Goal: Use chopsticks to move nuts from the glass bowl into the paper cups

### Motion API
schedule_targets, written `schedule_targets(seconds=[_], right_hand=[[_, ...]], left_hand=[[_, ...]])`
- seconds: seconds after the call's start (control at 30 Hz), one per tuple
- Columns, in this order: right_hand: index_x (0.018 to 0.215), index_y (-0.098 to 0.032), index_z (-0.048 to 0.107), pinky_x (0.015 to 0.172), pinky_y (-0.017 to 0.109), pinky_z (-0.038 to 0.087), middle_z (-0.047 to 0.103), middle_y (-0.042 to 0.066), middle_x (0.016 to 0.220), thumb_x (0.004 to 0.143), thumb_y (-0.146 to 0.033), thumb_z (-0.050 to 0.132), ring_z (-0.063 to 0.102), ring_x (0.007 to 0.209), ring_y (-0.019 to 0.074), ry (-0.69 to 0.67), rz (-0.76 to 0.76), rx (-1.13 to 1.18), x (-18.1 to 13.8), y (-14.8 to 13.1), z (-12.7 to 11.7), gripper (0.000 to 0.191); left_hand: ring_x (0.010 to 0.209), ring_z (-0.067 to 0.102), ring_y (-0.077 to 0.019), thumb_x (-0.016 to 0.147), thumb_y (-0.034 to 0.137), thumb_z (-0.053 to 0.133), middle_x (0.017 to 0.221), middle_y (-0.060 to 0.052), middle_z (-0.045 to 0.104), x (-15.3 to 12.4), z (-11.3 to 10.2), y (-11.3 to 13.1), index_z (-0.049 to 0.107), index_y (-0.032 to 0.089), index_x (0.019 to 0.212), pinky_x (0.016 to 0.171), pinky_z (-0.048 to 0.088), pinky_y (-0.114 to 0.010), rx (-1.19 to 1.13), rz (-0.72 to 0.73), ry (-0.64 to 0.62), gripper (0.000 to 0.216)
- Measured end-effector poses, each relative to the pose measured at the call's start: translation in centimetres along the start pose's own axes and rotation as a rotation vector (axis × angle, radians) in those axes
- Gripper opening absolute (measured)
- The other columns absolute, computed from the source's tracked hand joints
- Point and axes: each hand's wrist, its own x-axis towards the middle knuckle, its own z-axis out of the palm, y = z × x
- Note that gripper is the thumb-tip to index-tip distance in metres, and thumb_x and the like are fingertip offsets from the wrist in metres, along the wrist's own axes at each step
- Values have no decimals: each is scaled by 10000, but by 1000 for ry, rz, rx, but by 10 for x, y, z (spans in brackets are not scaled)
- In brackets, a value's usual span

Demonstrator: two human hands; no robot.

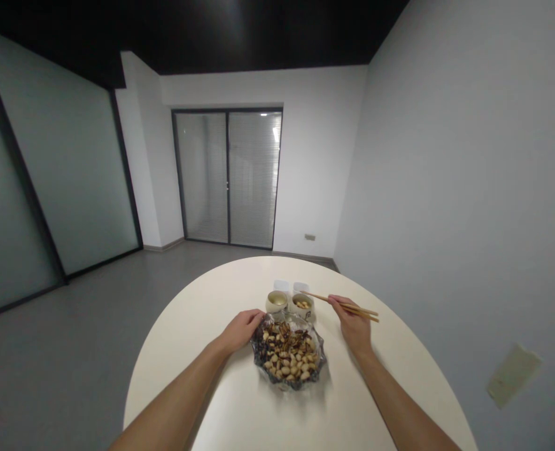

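A glass bowl full of mixed pale nuts and dark seeds sits on the round white table. My left hand rests against the bowl's left rim, fingers curled on its edge. My right hand is closed on a pair of wooden chopsticks, whose tips point left over a small cup holding a few nuts. A second small cup stands just left of it.
Two small white lids or pads lie behind the cups. The table stands near a grey wall on the right. Grey floor, glass partitions and a sliding door fill the room beyond.
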Motion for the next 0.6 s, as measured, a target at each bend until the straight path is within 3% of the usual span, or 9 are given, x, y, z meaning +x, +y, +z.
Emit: schedule_targets(seconds=[0.2,0.37,0.6], right_hand=[[848,-213,768,888,471,546,768,72,903,786,-501,701,707,885,277,18,23,-4,1,-8,-4,302],[865,-196,758,779,436,588,767,83,856,787,-474,724,724,798,269,-3,35,87,3,-19,-10,291],[775,-205,739,655,372,599,757,71,739,753,-513,744,721,702,255,-227,20,67,-3,-33,-8,309]], left_hand=[[940,635,-236,945,552,364,981,-60,748,0,0,0,723,176,961,857,461,-308,-2,8,-2,520],[893,632,-231,939,558,369,948,-59,749,0,1,-2,723,176,933,845,463,-311,3,10,5,520],[889,630,-228,924,576,384,942,-60,748,0,2,-2,726,173,930,845,467,-311,-17,-6,13,528]])
